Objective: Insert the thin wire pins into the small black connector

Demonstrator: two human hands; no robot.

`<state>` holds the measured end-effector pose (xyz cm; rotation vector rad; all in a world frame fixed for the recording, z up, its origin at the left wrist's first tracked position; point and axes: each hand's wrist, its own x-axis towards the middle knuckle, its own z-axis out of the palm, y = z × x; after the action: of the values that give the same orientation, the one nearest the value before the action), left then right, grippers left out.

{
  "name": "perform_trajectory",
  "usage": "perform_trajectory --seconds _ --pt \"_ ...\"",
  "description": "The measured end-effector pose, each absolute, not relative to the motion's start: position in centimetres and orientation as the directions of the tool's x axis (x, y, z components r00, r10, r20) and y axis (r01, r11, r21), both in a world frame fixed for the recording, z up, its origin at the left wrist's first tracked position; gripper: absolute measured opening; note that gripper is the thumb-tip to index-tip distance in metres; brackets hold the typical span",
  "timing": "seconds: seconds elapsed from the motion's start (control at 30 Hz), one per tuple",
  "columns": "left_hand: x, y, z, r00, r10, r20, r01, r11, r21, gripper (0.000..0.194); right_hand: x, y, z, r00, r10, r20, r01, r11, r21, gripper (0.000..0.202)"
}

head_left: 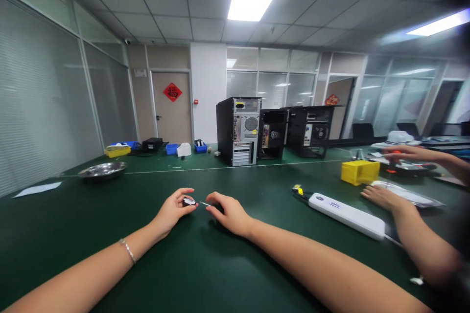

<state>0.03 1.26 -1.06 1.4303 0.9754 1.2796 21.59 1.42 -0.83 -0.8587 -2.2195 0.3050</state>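
Note:
My left hand (174,211) pinches a small black and silver piece (189,201) between thumb and fingertips, just above the green table (154,274). Its exact kind is too small to make out. Facing it, my right hand (230,214) is closed on a thin metal rod (205,204) that points left at the small piece. A narrow gap seems to lie between the rod's tip and the piece. The other end of the rod is hidden in my right palm.
A white power strip (347,215) lies to the right, near a yellow bin (360,172). Beyond it a co-worker's hands (385,198) hold an orange-handled tool (392,168). Computer cases (244,132) stand at the back. A metal bowl (103,170) sits at the left.

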Motion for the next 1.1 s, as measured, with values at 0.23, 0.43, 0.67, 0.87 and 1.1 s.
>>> perform_trajectory --seconds 0.23,0.43,0.67,0.87,1.1 --pt "0.15 1.24 -1.09 0.157 0.956 0.248 -0.03 -0.247 0.969 0.053 21.6 1.61 -1.12 -0.538 0.591 0.602 0.411 0.807 -0.425 0.021" --pt "0.25 1.15 -1.15 0.229 0.932 0.279 0.07 -0.302 0.951 0.068 21.56 1.58 -1.09 -0.558 0.576 0.597 0.408 0.817 -0.407 0.019" --pt "0.3 1.01 -1.06 0.216 0.934 0.285 0.165 -0.323 0.932 0.05 21.57 1.89 -1.23 -0.538 0.606 0.586 0.438 0.795 -0.419 0.02" --pt "0.07 0.81 -0.68 0.209 0.933 0.292 0.179 -0.33 0.927 0.041 21.57 1.98 -1.23 -0.528 0.627 0.572 0.461 0.778 -0.427 0.02" --pt "0.14 0.76 -0.68 0.215 0.938 0.272 0.217 -0.318 0.923 0.039 21.55 1.95 -1.18 -0.553 0.628 0.548 0.466 0.778 -0.421 0.02"
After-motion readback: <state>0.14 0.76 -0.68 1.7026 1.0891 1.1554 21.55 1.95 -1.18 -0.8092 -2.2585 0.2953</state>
